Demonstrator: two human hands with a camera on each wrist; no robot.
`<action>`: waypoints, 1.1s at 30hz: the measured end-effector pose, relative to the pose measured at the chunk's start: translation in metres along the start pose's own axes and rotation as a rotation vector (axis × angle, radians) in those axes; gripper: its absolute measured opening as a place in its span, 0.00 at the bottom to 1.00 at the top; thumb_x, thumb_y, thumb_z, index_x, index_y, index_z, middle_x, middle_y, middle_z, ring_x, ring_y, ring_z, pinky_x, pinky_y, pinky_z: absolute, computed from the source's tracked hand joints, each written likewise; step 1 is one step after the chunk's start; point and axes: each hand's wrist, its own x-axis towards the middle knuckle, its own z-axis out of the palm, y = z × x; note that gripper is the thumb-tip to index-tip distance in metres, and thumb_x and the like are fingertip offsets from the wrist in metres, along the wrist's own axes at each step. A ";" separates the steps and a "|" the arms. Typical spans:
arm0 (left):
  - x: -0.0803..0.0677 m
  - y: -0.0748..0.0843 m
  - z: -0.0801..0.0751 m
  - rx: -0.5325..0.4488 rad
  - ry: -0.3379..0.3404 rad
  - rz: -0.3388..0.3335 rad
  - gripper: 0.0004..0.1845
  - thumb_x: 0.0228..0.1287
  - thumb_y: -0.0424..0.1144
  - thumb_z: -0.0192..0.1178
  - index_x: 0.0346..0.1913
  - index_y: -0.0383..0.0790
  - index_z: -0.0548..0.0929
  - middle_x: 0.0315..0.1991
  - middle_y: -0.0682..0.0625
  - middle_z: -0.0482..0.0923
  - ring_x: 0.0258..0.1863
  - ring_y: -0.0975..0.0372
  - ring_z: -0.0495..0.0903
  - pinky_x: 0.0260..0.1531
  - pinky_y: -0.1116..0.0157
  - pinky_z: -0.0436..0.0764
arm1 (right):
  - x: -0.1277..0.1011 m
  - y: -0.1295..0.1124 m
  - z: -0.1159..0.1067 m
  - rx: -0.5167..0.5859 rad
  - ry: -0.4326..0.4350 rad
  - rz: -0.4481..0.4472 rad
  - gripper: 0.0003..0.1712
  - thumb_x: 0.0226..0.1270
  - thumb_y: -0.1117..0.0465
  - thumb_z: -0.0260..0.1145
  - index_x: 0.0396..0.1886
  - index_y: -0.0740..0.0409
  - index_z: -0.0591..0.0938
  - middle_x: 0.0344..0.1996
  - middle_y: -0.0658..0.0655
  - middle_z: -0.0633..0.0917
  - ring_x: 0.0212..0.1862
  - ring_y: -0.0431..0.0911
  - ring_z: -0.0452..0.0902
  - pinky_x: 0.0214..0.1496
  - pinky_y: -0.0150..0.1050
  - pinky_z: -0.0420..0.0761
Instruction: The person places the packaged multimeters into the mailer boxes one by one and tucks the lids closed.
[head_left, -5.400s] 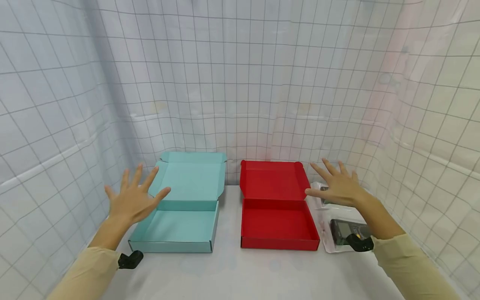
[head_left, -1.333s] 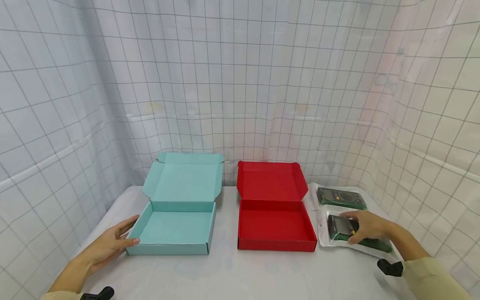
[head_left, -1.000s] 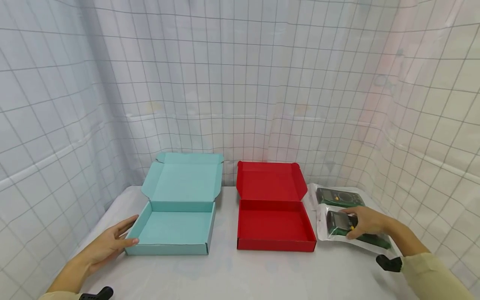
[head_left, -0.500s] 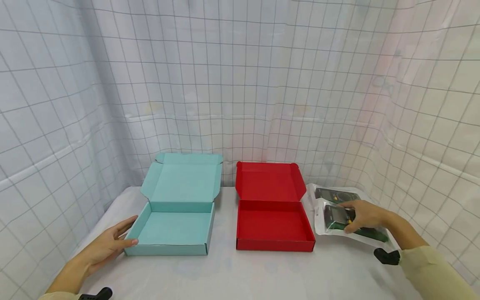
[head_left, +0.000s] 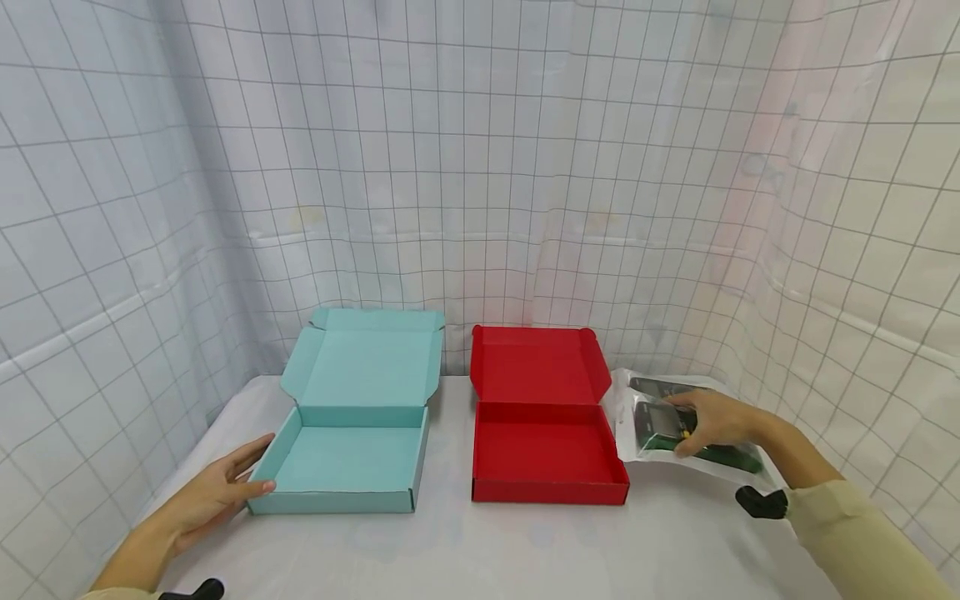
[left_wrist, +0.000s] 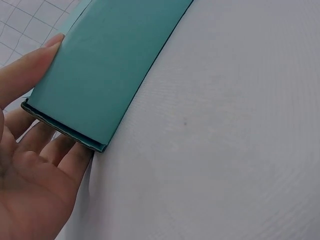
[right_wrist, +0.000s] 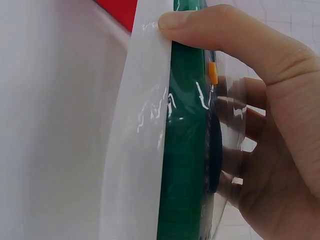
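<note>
A smooth teal cardboard box [head_left: 352, 454], lid raised, is touched at its near left corner by the flat left hand [head_left: 213, 500], fingers straight. A green meter in a glossy clear bag [head_left: 675, 429] is gripped by the right hand [head_left: 712, 421], thumb curled on its edge, right of one red box [head_left: 547, 450]. A second bagged meter [head_left: 660, 386] lies beyond the fingers.

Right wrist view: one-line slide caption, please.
Right hand grips a bagged green multimeter on edge.
</note>
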 end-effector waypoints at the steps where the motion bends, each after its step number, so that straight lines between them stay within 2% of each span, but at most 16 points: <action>1: 0.000 0.000 0.000 -0.001 0.002 -0.003 0.51 0.74 0.29 0.61 0.82 0.33 0.32 0.81 0.33 0.23 0.76 0.31 0.28 0.49 0.78 0.74 | 0.001 -0.002 0.000 0.000 0.001 -0.001 0.55 0.45 0.45 0.83 0.70 0.68 0.74 0.59 0.66 0.79 0.51 0.55 0.72 0.50 0.55 0.80; 7: 0.000 -0.002 0.000 0.015 0.005 -0.013 0.51 0.74 0.30 0.61 0.82 0.34 0.33 0.81 0.33 0.24 0.77 0.31 0.29 0.52 0.76 0.74 | 0.010 -0.015 -0.001 0.003 0.009 0.006 0.55 0.43 0.44 0.83 0.70 0.66 0.75 0.52 0.58 0.80 0.50 0.53 0.72 0.44 0.48 0.81; 13: 0.000 -0.001 0.001 0.009 0.005 -0.012 0.51 0.74 0.31 0.61 0.82 0.34 0.33 0.81 0.33 0.24 0.77 0.32 0.29 0.50 0.78 0.73 | 0.017 -0.030 -0.003 -0.004 0.010 0.002 0.58 0.41 0.43 0.84 0.71 0.66 0.74 0.54 0.60 0.80 0.51 0.53 0.72 0.44 0.49 0.83; 21: -0.002 0.001 0.002 -0.006 -0.002 0.007 0.52 0.74 0.31 0.61 0.82 0.33 0.32 0.81 0.33 0.23 0.77 0.32 0.28 0.49 0.79 0.73 | 0.027 -0.048 -0.005 -0.022 -0.003 -0.038 0.57 0.42 0.40 0.83 0.71 0.64 0.75 0.49 0.54 0.80 0.50 0.51 0.72 0.42 0.44 0.82; 33: -0.002 0.000 0.000 0.008 0.001 -0.013 0.51 0.74 0.31 0.61 0.82 0.34 0.32 0.81 0.33 0.24 0.77 0.32 0.29 0.49 0.78 0.73 | 0.049 -0.073 -0.001 0.026 -0.028 -0.093 0.55 0.42 0.41 0.84 0.69 0.62 0.76 0.48 0.51 0.79 0.50 0.50 0.73 0.42 0.43 0.83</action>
